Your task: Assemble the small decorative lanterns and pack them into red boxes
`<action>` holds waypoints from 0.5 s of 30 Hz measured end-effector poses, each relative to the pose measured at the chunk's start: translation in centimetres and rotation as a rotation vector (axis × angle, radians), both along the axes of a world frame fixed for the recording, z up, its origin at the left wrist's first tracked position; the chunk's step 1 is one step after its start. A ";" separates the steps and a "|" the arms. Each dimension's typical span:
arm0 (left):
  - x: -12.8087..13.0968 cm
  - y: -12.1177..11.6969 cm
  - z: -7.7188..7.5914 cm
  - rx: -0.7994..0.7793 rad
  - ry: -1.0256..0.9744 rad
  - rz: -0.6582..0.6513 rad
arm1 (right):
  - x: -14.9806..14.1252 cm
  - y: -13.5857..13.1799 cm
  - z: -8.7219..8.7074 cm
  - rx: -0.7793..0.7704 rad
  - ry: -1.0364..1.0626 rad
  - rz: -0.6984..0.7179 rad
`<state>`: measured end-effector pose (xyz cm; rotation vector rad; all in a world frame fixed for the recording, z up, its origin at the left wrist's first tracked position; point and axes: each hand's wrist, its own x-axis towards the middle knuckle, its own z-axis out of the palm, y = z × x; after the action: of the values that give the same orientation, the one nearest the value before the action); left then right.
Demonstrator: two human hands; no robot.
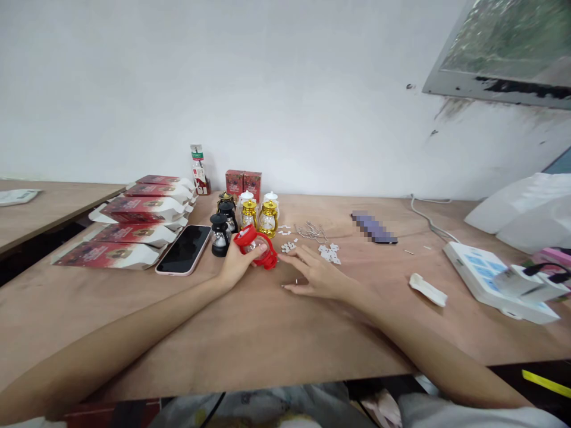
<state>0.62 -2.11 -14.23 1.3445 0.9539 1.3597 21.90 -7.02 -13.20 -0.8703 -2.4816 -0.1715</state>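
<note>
My left hand (241,260) grips a small red lantern (268,257), tilted on its side, its base turned up to the left. Just right of it, my right hand (312,274) has its fingers apart and holds nothing; a ring is on one finger. Behind the red lantern stand gold lanterns (268,220), black lanterns (219,235) and white-topped lanterns (270,198). Past my right fingertips lie small round button-like pieces (288,246), a pile of white bits (330,254) and a heap of thin metal wire pieces (311,231).
Flattened red-and-white boxes (129,209) overlap at the left, beside a phone (184,249). Two red boxes (243,183) and a bottle (200,172) stand near the wall. To the right are a pixelated purple item (373,227), a white wrapper (428,290) and a power strip (495,282).
</note>
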 end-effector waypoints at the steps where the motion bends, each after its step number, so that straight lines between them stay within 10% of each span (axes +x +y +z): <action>1: 0.0 0.0 0.1 -0.002 0.001 0.001 | 0.0 0.1 -0.2 0.089 0.045 -0.004; 15: 0.8 -2.2 0.8 -0.214 -0.259 -0.204 | -2.5 -0.8 -1.6 0.340 0.233 -0.224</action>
<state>1.45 -4.28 -13.47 1.0445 0.7421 1.2047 19.35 -7.80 -14.81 -0.9555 -2.0573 -0.5216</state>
